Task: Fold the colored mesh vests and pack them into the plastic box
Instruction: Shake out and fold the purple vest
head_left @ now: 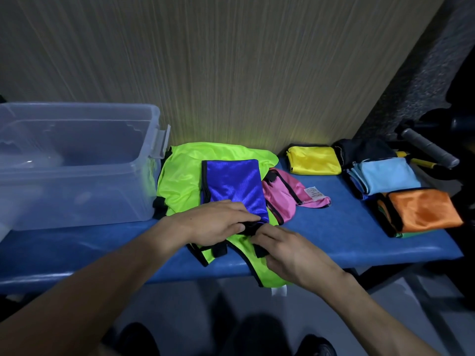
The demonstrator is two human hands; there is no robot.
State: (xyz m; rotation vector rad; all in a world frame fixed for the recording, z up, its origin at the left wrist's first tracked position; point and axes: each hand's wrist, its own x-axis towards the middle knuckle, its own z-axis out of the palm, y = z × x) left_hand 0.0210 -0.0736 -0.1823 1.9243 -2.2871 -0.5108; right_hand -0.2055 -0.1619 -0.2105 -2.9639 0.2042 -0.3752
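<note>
A royal blue mesh vest, folded narrow, lies on top of a spread neon green vest on the blue padded bench. My left hand presses on the blue vest's near end, fingers pinching its black trim. Touching that same black edge from the right is my right hand, which rests on the green vest's near part. A crumpled pink vest lies just right of the blue one. The clear plastic box stands open at the left.
Folded vests sit at the bench's right end: yellow, dark, light blue and orange. A grey-handled bar lies beyond them. A striped wall backs the bench. My shoes show on the floor below.
</note>
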